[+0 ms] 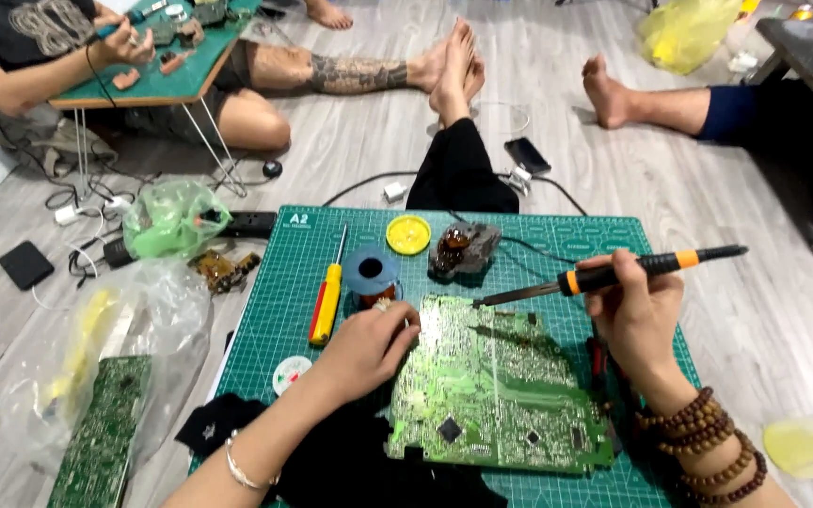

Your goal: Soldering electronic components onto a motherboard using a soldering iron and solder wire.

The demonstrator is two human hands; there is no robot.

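Head view: your right hand [637,310] is clenched around a soldering iron [613,275] with a black and orange grip, its tip lying at the top edge of the green circuit board [496,386]. Board sits flat on the green cutting mat [557,235], centre of view, slightly tilted. Your left hand [369,343] rests at the board's 9 o'clock edge, fingers curled and pinched at the corner; what they grasp, if anything, cannot be told. From the board: solder spool [371,273] at 11 o'clock, just beside your left hand; red and yellow screwdriver [328,296] at 10 o'clock; yellow round tin [408,234] and dark iron stand [463,249] at 12 o'clock. Second circuit board [101,437] in a clear bag lies off the mat at 8 o'clock. Other people's bare legs lie across the floor at 12 o'clock, well apart
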